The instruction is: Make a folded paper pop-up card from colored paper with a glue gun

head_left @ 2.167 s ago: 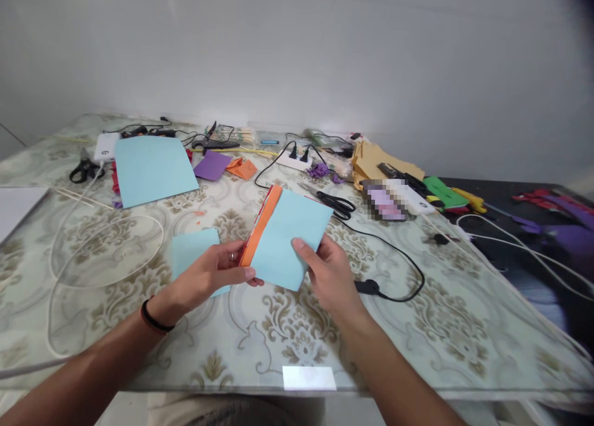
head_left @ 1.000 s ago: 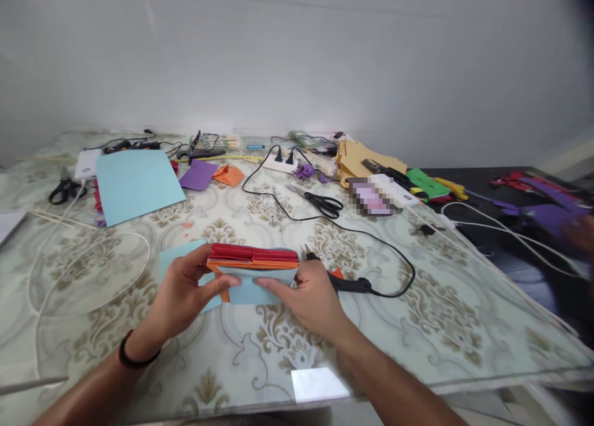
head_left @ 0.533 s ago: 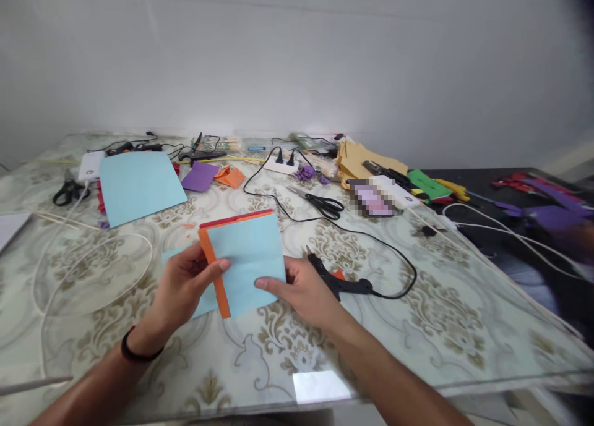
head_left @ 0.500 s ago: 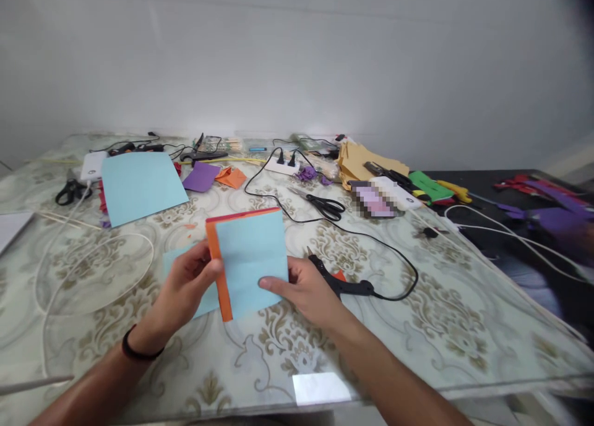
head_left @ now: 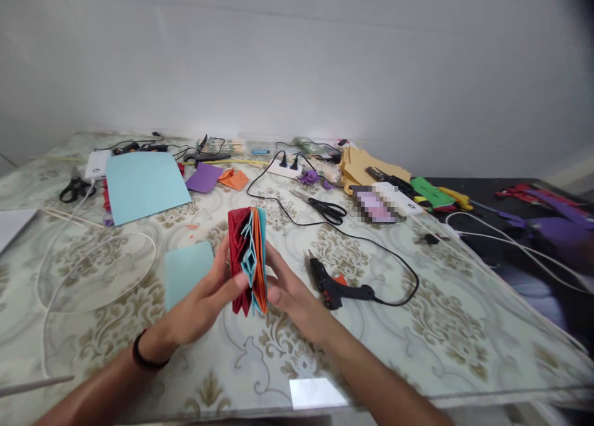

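the left hand (head_left: 206, 302) and the right hand (head_left: 290, 293) are holding one bundle of folded paper (head_left: 241, 262) upright above the table (head_left: 260, 389); left fingers are grasping its red side, right fingers its light blue side. one black glue gun (head_left: 329, 288) is lying near the right hand, one pair of scissors (head_left: 320, 204) behind it. two light blue sheets (head_left: 147, 188) are lying at left. two plugs (head_left: 294, 164) are sitting in one power strip (head_left: 284, 170). one white device (head_left: 97, 166) is showing a mark, too small for reading.

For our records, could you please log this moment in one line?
left hand: holds paper stack | right hand: holds paper stack | glue gun: on table
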